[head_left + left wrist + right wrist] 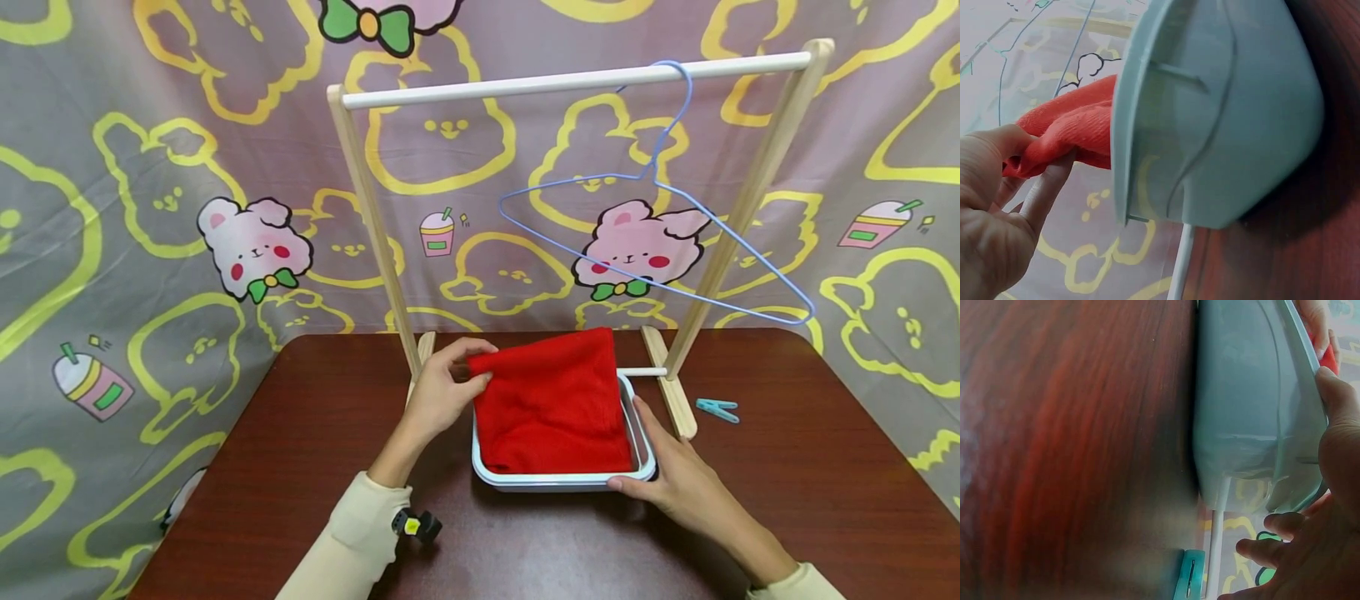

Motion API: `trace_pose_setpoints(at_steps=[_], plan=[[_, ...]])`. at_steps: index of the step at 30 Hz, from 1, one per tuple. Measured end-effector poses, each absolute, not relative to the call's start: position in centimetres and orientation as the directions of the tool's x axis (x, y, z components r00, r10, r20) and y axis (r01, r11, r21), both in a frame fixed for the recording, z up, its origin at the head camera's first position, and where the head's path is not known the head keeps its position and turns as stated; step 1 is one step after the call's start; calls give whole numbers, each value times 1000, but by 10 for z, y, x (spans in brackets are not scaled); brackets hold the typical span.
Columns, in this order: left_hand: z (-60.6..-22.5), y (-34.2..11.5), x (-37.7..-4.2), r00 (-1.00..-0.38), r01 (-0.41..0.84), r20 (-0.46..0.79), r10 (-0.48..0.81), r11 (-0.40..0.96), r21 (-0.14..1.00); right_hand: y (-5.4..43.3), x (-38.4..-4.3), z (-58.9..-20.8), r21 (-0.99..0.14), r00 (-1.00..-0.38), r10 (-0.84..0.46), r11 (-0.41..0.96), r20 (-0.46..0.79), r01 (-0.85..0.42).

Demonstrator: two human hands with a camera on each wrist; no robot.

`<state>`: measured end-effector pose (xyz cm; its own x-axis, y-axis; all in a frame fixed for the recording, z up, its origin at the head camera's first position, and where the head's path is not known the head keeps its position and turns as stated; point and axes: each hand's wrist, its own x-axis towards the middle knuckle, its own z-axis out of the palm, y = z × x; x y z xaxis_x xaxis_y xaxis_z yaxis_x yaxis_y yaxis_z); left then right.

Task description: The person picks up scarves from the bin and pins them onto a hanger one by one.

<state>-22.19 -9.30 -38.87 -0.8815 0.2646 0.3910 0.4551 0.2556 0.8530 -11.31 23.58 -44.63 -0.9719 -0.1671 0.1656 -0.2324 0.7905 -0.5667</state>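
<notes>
A red cloth (551, 408) lies bunched in a pale blue-grey plastic basin (555, 480), its upper part raised above the far rim. My left hand (438, 387) pinches the cloth's upper left corner between thumb and fingers. In the left wrist view the pinched cloth (1079, 125) bulges out past the basin's rim. At the basin's front right corner, my right hand (682, 471) holds the rim, thumb on the front edge and fingers along the right side. The right wrist view shows that thumb against the rim of the basin (1241, 394), with the other fingers spread near its end.
Behind the basin stands a wooden rack with a white top bar (487, 90). A blue wire hanger (653, 162) hangs from the bar, right of centre. On the brown table (315, 467), a light blue clothespin (717, 409) lies right of the rack's foot. A patterned curtain hangs behind.
</notes>
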Motion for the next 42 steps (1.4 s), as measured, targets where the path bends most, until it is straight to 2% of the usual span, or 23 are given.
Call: trace_pose_setpoints(at_steps=[7,14,21,34,42], plan=[[-376,-88,-221,-885,453,404,233,223,863,236,-114,-448,-578,-972,-170,781,165,-235],[-358,-85,-217,-861,495,452,233,187,848,236,-114,-449,-584,-973,-166,779,161,-230],[-344,-87,-212,-867,488,463,187,121,865,235,-113,-449,-575,-970,-166,782,179,-240],[-323,-90,-209,-822,565,559,112,34,824,234,-114,-448,-579,-966,-174,775,191,-254],[-304,-95,-206,-824,564,565,50,-25,825,236,-113,-449,-581,-964,-168,771,207,-259]])
